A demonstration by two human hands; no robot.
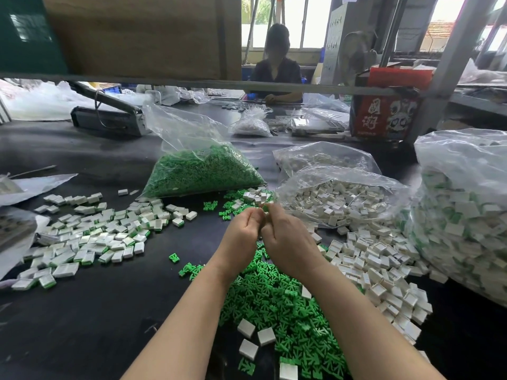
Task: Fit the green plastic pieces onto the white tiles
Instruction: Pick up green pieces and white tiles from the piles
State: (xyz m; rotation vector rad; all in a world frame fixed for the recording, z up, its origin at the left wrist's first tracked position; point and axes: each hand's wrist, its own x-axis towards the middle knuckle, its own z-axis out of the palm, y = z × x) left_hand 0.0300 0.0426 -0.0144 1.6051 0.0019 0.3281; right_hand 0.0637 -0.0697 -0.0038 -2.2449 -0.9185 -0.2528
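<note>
Hands together above table [96,311]: L hand [241,234] & R hand [288,242], fingers curled, jointly pinching small green piece [265,207] w/ white tile; tile mostly hidden. Loose green pieces [274,297] below wrists.

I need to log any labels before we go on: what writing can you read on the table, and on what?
"國潮" in large white characters on the red box at the far right of the table.
Small print lower on that box: too blurred to read.
White sheet behind it: marks too small to read.
</note>
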